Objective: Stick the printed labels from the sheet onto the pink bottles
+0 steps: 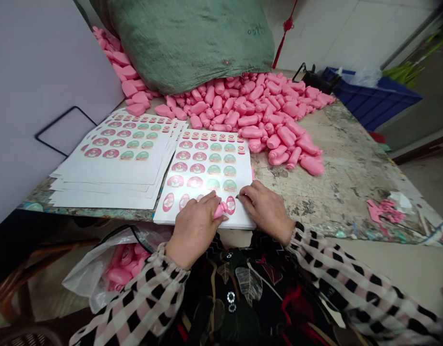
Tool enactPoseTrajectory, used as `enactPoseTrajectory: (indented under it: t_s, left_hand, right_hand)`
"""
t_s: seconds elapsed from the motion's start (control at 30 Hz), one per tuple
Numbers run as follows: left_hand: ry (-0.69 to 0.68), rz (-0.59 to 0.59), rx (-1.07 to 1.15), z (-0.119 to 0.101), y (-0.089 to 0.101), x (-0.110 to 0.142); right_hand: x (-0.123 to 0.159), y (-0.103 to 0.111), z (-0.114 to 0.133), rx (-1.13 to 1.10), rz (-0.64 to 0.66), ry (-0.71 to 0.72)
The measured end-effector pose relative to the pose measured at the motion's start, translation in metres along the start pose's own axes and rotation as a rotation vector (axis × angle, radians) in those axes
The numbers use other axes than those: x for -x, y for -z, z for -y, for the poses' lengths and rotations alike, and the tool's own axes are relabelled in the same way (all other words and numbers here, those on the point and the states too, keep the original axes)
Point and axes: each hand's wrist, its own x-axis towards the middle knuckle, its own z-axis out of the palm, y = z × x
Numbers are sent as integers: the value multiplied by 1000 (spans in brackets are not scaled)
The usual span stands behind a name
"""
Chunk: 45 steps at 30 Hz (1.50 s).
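Observation:
My left hand [194,223] is closed round a small pink toy bottle [220,209], with only its knobbed end showing past the fingers. It rests over the lower part of a white sticker sheet [246,166] printed with rows of pink and green labels. My right hand [266,205] lies at the sheet's lower right, thumb and forefinger pinched beside a pink oval sticker [231,204]. A small dark tip [238,196] shows at those fingertips; its kind is unclear. The bottle's body is hidden in my left hand.
A large heap of pink bottles [248,120] lies behind the sheet, below a green sack [203,43]. More sticker sheets [109,175] are stacked left. Pink scraps [387,211] lie right, a blue bin [380,103] stands beyond. A plastic bag [86,283] holding pink bottles hangs below the table edge.

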Motion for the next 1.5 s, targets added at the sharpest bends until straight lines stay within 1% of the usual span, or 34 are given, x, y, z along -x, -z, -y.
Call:
enactPoseTrajectory:
  t_s: [0.13,0.37,0.57,0.77,0.87,0.97,1.1,1.2,1.37,1.5]
  left_hand:
    - [-18,25,-44,2,0,-2]
    - [-38,28,-62,1,1,-2]
    - [-48,14,-41,3,-1,-1]
    - [-61,3,-22,5,-2,0]
    - [-62,3,-19,5,-2,0]
    - [-60,10,-28,4,-1,0]
    - [-63,14,-35,3,0,0]
    - [-59,18,-53,3,0,1]
    - [-68,17,-53,4,-1,0]
    - [-67,12,-49,4,-1,1]
  right_hand:
    - [-4,4,-3,8,42,38]
    - [-11,9,-12,-37,98,136]
    - [-14,7,-17,-138,141,128]
    - [-7,4,-15,-250,154,112]
    - [-5,3,-13,-232,102,69]
    - [-6,4,-10,-150,63,60]
    - [-10,9,-9,-49,89,119]
    - [-13,13,-11,-24,123,160]
    - [-14,13,-16,-60,167,170]
    - [-12,11,-15,-124,166,133]
